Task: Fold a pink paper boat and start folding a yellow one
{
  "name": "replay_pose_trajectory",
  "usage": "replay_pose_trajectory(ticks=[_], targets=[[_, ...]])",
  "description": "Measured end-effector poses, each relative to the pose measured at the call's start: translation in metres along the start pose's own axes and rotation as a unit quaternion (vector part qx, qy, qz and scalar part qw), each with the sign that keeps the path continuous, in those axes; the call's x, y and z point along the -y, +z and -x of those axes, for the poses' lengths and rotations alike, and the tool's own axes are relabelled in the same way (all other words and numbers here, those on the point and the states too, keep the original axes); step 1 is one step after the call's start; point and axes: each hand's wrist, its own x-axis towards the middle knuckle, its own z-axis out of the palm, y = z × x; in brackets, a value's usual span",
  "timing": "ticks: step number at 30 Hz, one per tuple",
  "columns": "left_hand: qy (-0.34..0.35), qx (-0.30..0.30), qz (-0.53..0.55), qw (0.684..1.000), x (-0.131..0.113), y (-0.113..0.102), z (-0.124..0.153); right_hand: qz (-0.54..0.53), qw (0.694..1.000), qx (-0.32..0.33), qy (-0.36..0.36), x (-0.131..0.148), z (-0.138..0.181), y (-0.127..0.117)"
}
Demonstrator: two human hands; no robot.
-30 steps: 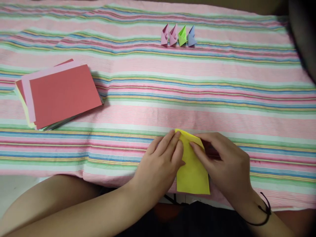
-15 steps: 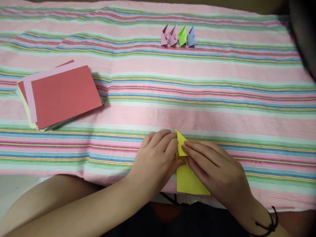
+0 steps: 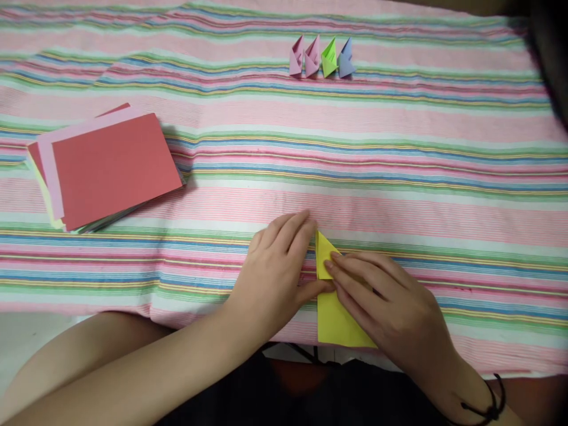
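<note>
A folded sheet of yellow paper (image 3: pixel 339 319) lies near the table's front edge, its upper corner turned over into a triangular flap. My right hand (image 3: pixel 394 307) grips the paper from the right, with fingertips on the flap. To the left, my left hand (image 3: pixel 273 272) has its fingers stretched forward beside the paper's left edge. The left thumb reaches across and touches the sheet just under the flap. Part of the paper's right side is hidden beneath my right hand.
A striped cloth (image 3: pixel 248 189) covers the table. On the left rests a stack of coloured paper (image 3: pixel 115 168), red on top. Toward the back stand small folded paper pieces in a row: pink (image 3: pixel 296 58), another pink (image 3: pixel 312 58), green (image 3: pixel 329 59) and blue (image 3: pixel 345 60).
My left fingers have straightened and shifted forward, off the paper's left edge, while the thumb stays on it. My right hand remains on the flap. The view has tilted slightly.
</note>
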Motion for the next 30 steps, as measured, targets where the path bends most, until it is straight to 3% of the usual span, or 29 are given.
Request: replay_pose_trajectory(ticks=[5, 15, 20, 24, 27, 30], targets=[[0.044, -0.015, -0.047, 0.998, -0.002, 0.001, 0.003, 0.015, 1.000, 0.003, -0.006, 0.000, 0.003, 0.002], [0.044, -0.028, -0.049, 0.997, 0.000, 0.001, 0.003, 0.020, 0.999, -0.016, -0.033, 0.001, 0.002, 0.002], [0.064, -0.043, -0.049, 0.996, -0.002, 0.003, 0.005, 0.018, 0.996, -0.072, 0.054, 0.006, 0.008, 0.004], [0.060, -0.034, -0.024, 0.997, -0.001, 0.001, 0.005, -0.020, 0.978, -0.087, 0.187, 0.007, 0.009, 0.005], [0.028, -0.029, 0.084, 0.996, 0.001, -0.005, -0.002, -0.084, 0.955, -0.087, 0.269, 0.003, 0.007, 0.002], [-0.040, 0.007, 0.260, 0.965, 0.002, -0.011, -0.010, -0.151, 0.939, -0.076, 0.299, -0.002, 0.002, -0.004]])
